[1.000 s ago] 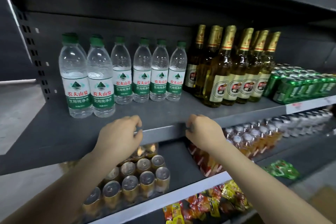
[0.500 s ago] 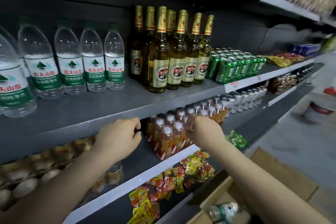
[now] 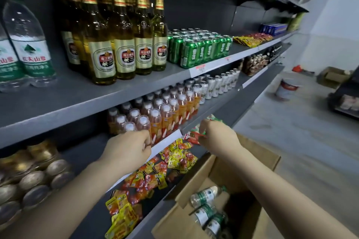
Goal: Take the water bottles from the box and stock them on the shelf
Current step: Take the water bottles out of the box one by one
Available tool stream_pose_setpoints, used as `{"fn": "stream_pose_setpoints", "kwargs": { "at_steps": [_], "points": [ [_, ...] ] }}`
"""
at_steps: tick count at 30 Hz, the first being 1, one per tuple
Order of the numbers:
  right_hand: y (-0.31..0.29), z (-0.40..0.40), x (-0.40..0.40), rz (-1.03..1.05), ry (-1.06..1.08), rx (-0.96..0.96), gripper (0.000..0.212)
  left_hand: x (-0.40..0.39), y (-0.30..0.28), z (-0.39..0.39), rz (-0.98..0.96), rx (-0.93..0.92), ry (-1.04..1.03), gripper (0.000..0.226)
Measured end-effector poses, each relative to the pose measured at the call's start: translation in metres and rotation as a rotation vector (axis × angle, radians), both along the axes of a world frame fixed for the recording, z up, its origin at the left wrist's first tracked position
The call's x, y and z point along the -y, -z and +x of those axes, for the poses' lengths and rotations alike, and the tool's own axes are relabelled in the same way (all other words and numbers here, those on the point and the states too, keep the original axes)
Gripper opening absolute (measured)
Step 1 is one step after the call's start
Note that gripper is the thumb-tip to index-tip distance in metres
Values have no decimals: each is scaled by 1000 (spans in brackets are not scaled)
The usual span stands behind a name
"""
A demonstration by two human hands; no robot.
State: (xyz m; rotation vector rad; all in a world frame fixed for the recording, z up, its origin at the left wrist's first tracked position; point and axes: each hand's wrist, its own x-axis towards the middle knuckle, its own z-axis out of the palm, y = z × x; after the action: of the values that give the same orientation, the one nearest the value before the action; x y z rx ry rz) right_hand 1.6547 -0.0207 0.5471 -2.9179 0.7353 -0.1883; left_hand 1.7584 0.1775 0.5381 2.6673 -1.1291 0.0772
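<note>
I saw three water bottles (image 3: pixel 206 196) in the box (image 3: pixel 258 163) at five o'clock, perhaps more beneath; my left hand (image 3: pixel 129 149) and right hand (image 3: pixel 217 136) were both curled, empty.

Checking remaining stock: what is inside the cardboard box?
The cardboard box holds at least three water bottles lying on their sides, with green labels. The box's near wall and dark interior hide anything deeper.
</note>
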Motion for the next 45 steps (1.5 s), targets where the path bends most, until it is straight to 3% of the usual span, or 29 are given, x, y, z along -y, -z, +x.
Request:
{"fn": "stream_pose_setpoints", "kwargs": {
  "at_steps": [20, 26, 30, 45],
  "points": [
    [92, -69, 97, 214, 407, -144, 26, 130, 90, -11, 340, -193, 427, 15],
    [129, -74, 117, 250, 479, -131, 27, 155, 126, -6, 402, -174, 558, 19],
    [162, -75, 129, 291, 499, -92, 21, 170, 153, -7, 411, -154, 626, 18],
    [321, -71, 140, 392, 697, -105, 39, 193, 297, -25, 420, -286, 710, 15]
  ]
}}
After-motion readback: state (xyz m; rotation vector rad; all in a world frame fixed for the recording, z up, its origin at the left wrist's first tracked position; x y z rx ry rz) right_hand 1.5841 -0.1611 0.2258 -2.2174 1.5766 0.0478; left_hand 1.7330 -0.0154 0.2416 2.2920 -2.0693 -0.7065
